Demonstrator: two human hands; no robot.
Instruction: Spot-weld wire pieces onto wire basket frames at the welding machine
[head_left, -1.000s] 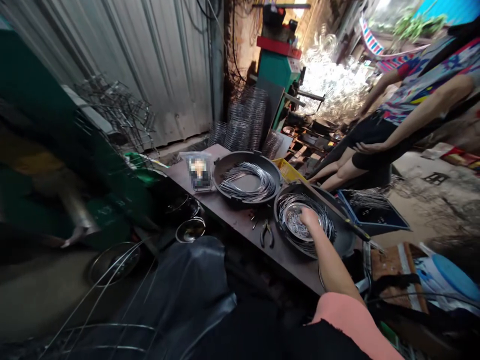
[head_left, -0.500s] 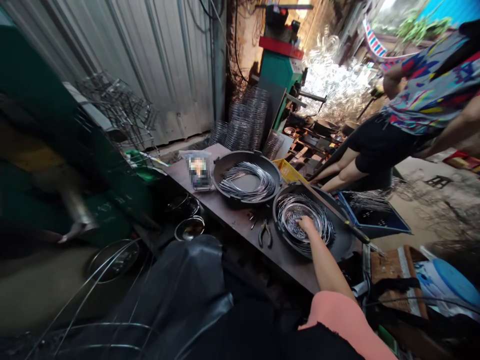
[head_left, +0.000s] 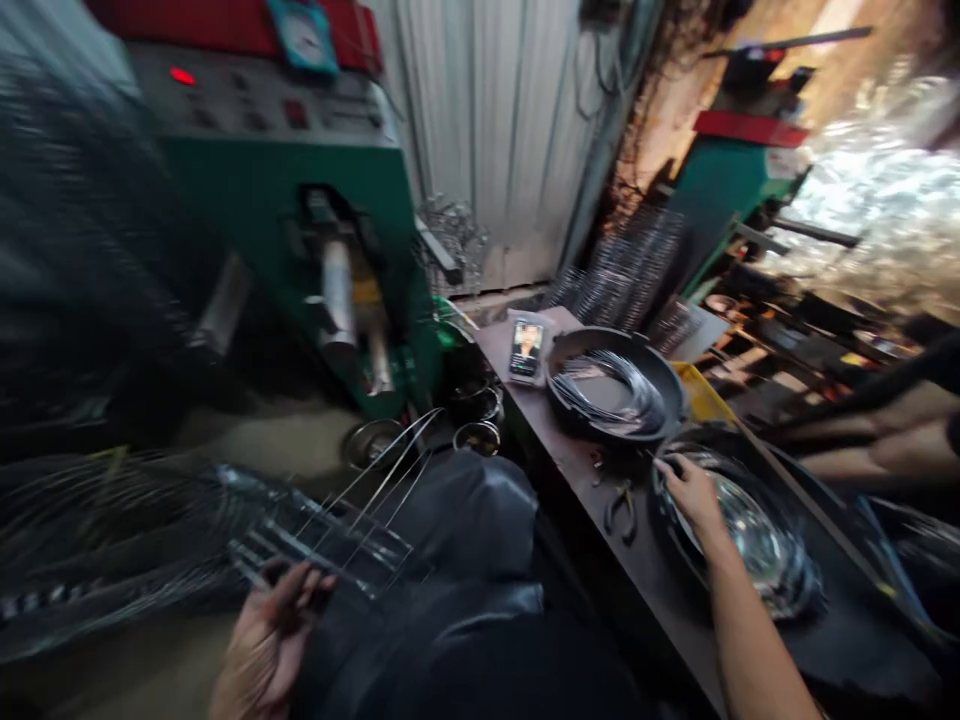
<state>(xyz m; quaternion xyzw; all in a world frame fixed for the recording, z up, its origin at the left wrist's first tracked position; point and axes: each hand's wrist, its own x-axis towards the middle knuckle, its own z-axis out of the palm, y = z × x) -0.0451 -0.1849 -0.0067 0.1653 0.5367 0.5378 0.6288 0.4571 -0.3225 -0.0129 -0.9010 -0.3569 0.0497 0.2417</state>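
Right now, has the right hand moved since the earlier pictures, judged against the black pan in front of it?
Yes. The right hand has shifted out from the middle of the wire coil to the rim of the black pan, on the side towards the pliers.

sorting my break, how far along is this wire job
Done: the stacked wire rings behind the table look finished. In hand: the left hand holds a wire frame, and the right hand touches the near pan's rings. Left: loose rings in the far pan.
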